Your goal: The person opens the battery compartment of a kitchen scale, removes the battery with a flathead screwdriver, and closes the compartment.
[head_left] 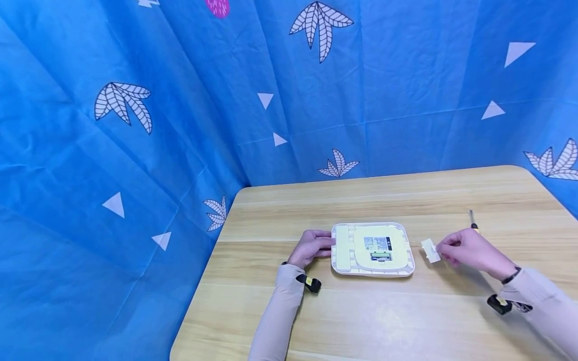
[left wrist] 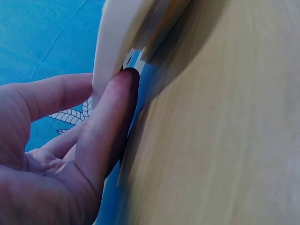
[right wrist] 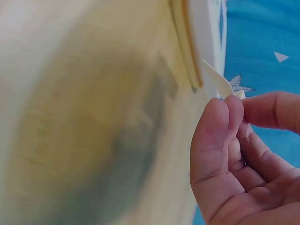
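Note:
A white plastic device [head_left: 347, 248] with rounded corners lies on the wooden table, underside up. Its back carries a printed label [head_left: 377, 243] and, below that, a small uncovered compartment [head_left: 381, 256] with something green inside. At its left edge, my left hand [head_left: 311, 246] grips the rim; the left wrist view has the device's edge [left wrist: 117, 42] between thumb and fingers. To the right of the device, my right hand [head_left: 465, 248] pinches a small white cover [head_left: 431, 250] with little tabs. The same cover [right wrist: 218, 78] shows edge-on at the fingertips in the right wrist view.
Behind my right hand lies a screwdriver [head_left: 472, 220], its metal shaft pointing away and its handle partly hidden. Blue patterned cloth [head_left: 298, 100] hangs beyond the far and left edges of the table [head_left: 253, 301]. Each wrist wears a black strap with a small camera.

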The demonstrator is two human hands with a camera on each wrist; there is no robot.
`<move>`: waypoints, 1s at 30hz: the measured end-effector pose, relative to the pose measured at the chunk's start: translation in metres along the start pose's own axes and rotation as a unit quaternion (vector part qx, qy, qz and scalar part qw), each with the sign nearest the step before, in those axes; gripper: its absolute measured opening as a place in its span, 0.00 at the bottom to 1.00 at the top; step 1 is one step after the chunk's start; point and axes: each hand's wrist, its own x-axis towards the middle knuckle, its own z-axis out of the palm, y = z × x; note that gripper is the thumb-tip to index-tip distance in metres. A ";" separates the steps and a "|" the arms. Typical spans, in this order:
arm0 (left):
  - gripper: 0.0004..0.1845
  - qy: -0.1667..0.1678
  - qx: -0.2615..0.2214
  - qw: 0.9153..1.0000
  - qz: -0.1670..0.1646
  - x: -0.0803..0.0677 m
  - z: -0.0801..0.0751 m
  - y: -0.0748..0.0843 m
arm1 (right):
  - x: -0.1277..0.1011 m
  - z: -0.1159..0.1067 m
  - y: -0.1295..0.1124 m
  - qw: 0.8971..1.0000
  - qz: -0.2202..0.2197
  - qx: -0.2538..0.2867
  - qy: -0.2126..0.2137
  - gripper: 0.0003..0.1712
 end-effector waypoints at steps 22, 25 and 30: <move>0.24 -0.001 0.000 1.000 -0.001 -0.001 0.000 0.000 | -0.020 0.010 0.030 0.998 0.043 0.008 -0.045 0.20; 0.24 -0.001 0.000 1.000 -0.001 -0.002 0.000 0.000 | -0.020 0.010 0.030 0.998 0.052 0.006 -0.044 0.19; 0.24 0.003 -0.001 1.000 -0.005 -0.001 0.001 0.001 | -0.021 0.010 0.031 0.997 0.061 0.000 -0.048 0.21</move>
